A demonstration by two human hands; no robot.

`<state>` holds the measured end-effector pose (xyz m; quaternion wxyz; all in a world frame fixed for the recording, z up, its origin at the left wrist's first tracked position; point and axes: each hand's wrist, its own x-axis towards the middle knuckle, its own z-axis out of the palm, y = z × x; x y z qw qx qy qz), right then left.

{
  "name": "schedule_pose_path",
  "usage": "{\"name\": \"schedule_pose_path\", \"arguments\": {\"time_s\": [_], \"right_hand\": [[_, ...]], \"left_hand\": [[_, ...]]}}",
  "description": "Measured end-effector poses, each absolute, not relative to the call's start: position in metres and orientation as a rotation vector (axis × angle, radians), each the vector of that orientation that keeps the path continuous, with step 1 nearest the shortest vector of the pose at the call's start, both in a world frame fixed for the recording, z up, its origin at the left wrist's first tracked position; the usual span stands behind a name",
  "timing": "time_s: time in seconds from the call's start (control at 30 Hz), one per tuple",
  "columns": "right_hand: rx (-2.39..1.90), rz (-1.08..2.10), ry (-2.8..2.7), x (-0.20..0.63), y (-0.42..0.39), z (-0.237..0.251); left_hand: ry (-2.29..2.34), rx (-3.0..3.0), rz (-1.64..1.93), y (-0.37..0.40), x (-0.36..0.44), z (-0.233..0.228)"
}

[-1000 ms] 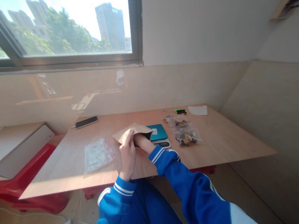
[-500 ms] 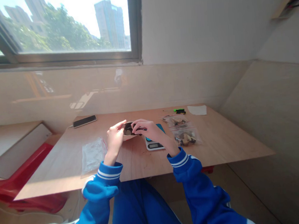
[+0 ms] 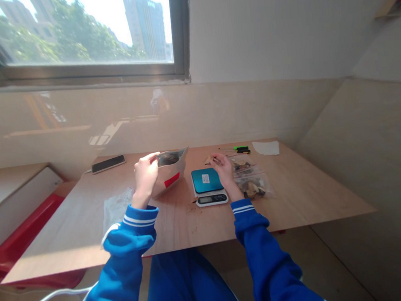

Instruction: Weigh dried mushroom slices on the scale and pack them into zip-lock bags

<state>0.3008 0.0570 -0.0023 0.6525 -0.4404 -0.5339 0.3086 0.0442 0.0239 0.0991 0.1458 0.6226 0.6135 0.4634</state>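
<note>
My left hand (image 3: 146,175) grips the left edge of an open stand-up bag (image 3: 163,184) with a red label. The bag's mouth gapes to a silvery, dark inside; its contents are hard to make out. In the fingertips of my right hand (image 3: 224,167) is a light-brown dried slice (image 3: 208,159), its exact kind unclear. That hand is above the right edge of a digital kitchen scale (image 3: 206,181) with a blue-green plate. Just right of the scale, two clear zip bags hold similar brown pieces: a nearer bag (image 3: 255,188) and a farther bag (image 3: 242,164).
A clear plastic bag (image 3: 116,208) lies by my left forearm. At the back of the table are a phone (image 3: 108,164), a green-and-black screwdriver (image 3: 241,148) and a white sheet (image 3: 266,148). Brown crumbs (image 3: 193,207) dot the wood beside the scale.
My right hand has come out of the bag's mouth and moved right, over the scale, with a dried slice in its fingers. The bag now stands more upright in my left hand.
</note>
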Motion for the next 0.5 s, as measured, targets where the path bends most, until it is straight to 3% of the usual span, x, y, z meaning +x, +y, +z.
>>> {"name": "schedule_pose_path", "arguments": {"time_s": [0.27, 0.5], "right_hand": [[-1.255, 0.64, -1.805, 0.302, 0.035, -0.027], [-1.444, -0.007, -2.422, 0.251, 0.0, -0.019]], "left_hand": [[1.812, 1.825, 1.372, 0.022, 0.045, 0.098], [1.831, 1.828, 1.363, 0.02, 0.046, 0.097]]}}
